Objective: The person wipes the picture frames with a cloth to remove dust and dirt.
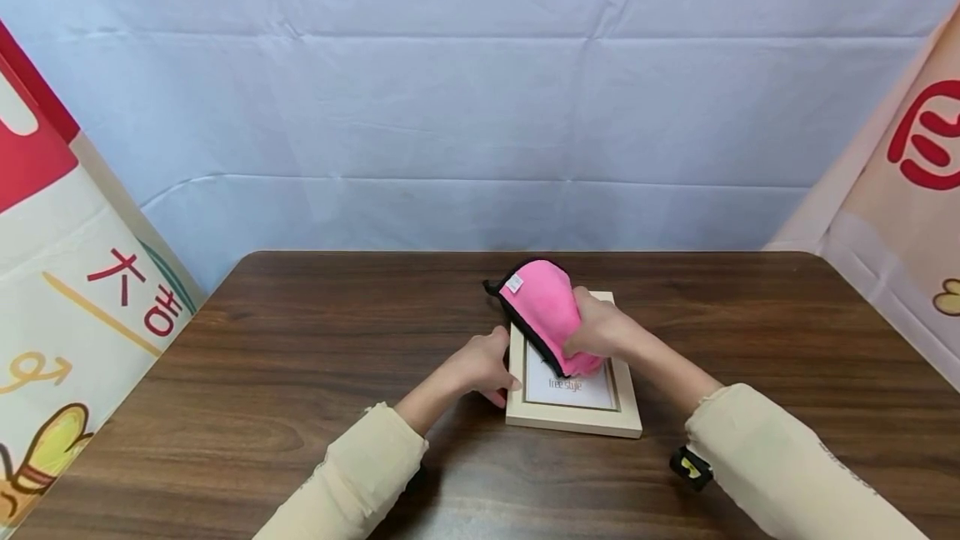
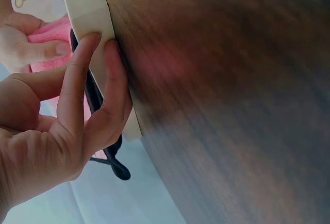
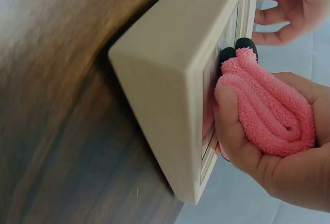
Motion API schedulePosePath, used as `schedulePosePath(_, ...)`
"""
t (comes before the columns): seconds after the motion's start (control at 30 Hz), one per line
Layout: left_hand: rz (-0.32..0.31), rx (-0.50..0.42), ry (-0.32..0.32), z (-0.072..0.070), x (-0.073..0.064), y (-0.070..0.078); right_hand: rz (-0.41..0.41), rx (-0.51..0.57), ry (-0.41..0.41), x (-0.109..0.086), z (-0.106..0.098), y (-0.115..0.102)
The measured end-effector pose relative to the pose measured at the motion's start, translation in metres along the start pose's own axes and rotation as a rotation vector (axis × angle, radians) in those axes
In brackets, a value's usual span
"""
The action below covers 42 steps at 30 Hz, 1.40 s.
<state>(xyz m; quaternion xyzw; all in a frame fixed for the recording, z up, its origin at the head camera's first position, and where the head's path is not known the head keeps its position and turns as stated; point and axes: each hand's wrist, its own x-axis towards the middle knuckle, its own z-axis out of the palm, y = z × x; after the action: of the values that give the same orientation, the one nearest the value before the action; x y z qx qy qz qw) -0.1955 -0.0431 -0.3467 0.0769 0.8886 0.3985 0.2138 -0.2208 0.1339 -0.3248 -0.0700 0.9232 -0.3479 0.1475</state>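
Observation:
A cream picture frame (image 1: 573,417) lies flat on the brown table, with a white insert lettered "free style" behind its front. My right hand (image 1: 598,328) grips a folded pink cloth (image 1: 542,298) with black edging and a white tag, laid over the upper part of the frame. In the right wrist view the fluffy cloth (image 3: 273,115) is bunched between thumb and fingers, close against the frame's front. My left hand (image 1: 483,363) holds the frame's left edge. Two of its fingertips (image 2: 95,39) press on the frame's side (image 2: 93,12) in the left wrist view.
The dark wood-grain table (image 1: 262,373) runs back to a pale hanging sheet (image 1: 450,107). Printed cloths hang at the left (image 1: 67,273) and right (image 1: 907,215). A black strap piece (image 1: 692,467) shows beside the right sleeve (image 1: 780,457).

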Motion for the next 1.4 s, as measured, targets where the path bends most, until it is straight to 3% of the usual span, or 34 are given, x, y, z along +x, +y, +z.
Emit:
schedulePosePath(0.3,0.003,-0.003,-0.004,0.000,-0.001,-0.001,0.029,-0.094,0.041,-0.003,-0.020,0.013)
schedulePosePath(0.47,0.007,-0.011,-0.001,0.000,-0.001,-0.001,0.047,-0.068,0.051,-0.006,-0.031,0.021)
schedulePosePath(0.7,-0.012,-0.006,-0.002,0.000,-0.002,0.000,0.071,0.068,0.023,-0.006,-0.036,0.028)
schedulePosePath(0.77,-0.013,0.000,-0.003,-0.001,-0.002,0.001,0.066,0.056,0.026,-0.006,-0.036,0.028)
schedulePosePath(0.97,-0.016,0.013,-0.005,-0.001,-0.003,0.002,0.026,-0.031,0.046,-0.007,-0.031,0.019)
schedulePosePath(1.13,-0.017,0.021,-0.006,-0.002,-0.002,0.003,0.034,0.130,0.004,-0.006,-0.016,0.007)
schedulePosePath(1.23,-0.009,0.019,-0.005,-0.002,-0.003,0.002,0.024,0.151,-0.020,-0.006,-0.005,0.000)
schedulePosePath(1.4,0.001,0.005,0.000,-0.001,-0.002,0.001,-0.033,0.002,-0.012,-0.005,0.004,-0.004)
